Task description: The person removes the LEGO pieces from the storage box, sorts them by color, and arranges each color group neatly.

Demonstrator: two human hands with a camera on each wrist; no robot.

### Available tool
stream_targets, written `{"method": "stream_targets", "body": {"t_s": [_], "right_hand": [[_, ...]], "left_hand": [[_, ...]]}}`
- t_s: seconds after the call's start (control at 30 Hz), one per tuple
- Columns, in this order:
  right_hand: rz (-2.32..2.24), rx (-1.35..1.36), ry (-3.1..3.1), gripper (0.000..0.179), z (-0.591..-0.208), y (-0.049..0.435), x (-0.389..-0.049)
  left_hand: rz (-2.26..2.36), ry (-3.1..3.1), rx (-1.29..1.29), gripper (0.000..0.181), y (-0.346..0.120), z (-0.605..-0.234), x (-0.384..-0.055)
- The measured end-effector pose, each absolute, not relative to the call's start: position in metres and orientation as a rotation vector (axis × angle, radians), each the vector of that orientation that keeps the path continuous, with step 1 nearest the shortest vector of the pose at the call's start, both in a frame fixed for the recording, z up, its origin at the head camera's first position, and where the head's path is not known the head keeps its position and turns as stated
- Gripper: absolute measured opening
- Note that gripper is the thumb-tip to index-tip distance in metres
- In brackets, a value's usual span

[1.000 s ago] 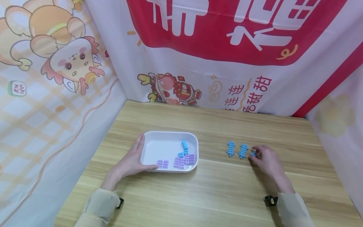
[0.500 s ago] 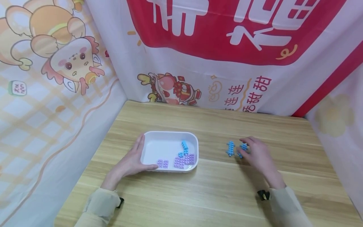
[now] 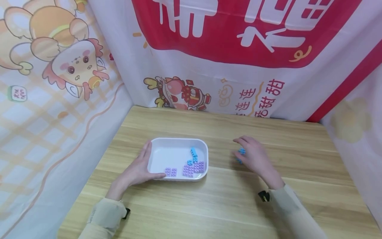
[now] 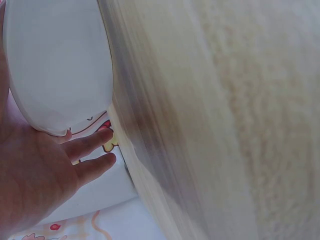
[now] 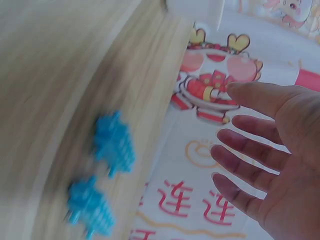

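Note:
In the head view my left hand [image 3: 138,167] rests against the left end of a white tray [image 3: 170,143], its thumb lying along the near rim. The left wrist view shows straight fingers [image 4: 92,167] beside the tray's wall. Purple studded building blocks [image 3: 188,171] and light-blue blocks [image 3: 194,152] lie inside. My right hand [image 3: 256,156] hovers over blue studded pieces [image 3: 242,151] on the table, hiding part of the row. Its fingers are spread with nothing in them in the right wrist view, where two blue pieces [image 5: 115,145] appear on the wood, slightly blurred.
The wooden table [image 3: 221,202] reaches back to a printed white and red cloth [image 3: 226,71]. Another patterned cloth [image 3: 68,132] hangs along the left side. Both wrists wear dark bands under light sleeves.
My right hand has moved left along the row of blue pieces, from the rightmost to the leftmost, and its fingers have spread. The left hand and the tray stay in place.

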State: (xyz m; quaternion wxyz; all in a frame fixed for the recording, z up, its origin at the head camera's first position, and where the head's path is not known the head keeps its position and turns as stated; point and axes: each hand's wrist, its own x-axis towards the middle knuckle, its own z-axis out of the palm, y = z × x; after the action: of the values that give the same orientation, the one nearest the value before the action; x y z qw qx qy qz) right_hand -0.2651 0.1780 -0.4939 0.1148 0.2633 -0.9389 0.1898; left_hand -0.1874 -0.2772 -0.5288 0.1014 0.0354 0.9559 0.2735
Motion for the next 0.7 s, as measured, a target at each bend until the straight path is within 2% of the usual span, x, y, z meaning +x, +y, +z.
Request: {"method": "stream_targets", "body": {"t_s": [0.4,0.7], "right_hand": [[0.593,0.846,-2.801,0.051,-0.481,0.112,-0.273],[0.706,1.023,-2.755,0.048,-0.486,0.081,-0.273]], "left_hand": [[0.824,2.821,0.110,0.157,-0.281,-0.532,-0.187],[0.812,2.824,0.110,0.157,-0.279,-0.533,-0.189]]}}
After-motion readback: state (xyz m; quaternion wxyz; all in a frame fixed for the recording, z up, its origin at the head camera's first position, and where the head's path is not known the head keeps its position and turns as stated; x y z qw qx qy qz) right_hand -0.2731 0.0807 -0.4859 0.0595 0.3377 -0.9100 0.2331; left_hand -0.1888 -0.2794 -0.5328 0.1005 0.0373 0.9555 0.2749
